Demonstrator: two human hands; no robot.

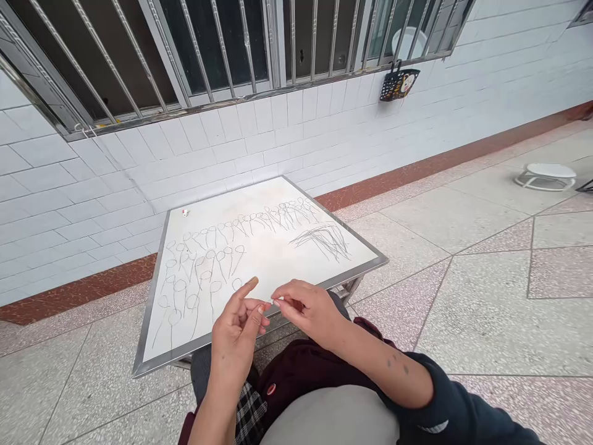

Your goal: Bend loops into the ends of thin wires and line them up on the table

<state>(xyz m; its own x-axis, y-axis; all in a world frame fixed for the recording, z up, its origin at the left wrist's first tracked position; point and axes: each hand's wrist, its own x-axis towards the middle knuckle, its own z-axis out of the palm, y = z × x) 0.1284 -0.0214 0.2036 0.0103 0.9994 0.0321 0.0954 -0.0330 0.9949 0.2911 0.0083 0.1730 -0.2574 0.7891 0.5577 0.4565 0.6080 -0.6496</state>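
Note:
My left hand (235, 330) and my right hand (317, 314) meet over the near edge of the white table (273, 259). Both pinch with thumb and fingertips, the tips almost touching; what lies between them is too fine to make out. My left index finger points up, away from the pinch. Thin dark wires with a round loop at one end (215, 287) lie in rows across the table's left side and middle. One such loop (237, 284) shows just beyond my left hand, its stem hidden. To the right is a loose pile of thin wires without visible loops (327, 240).
A small white and red object (185, 212) sits at the table's far left corner. Behind stands a white tiled wall (278, 145) with a barred window; a black basket (399, 83) hangs from it. A low white stool (549, 175) stands on the floor at right.

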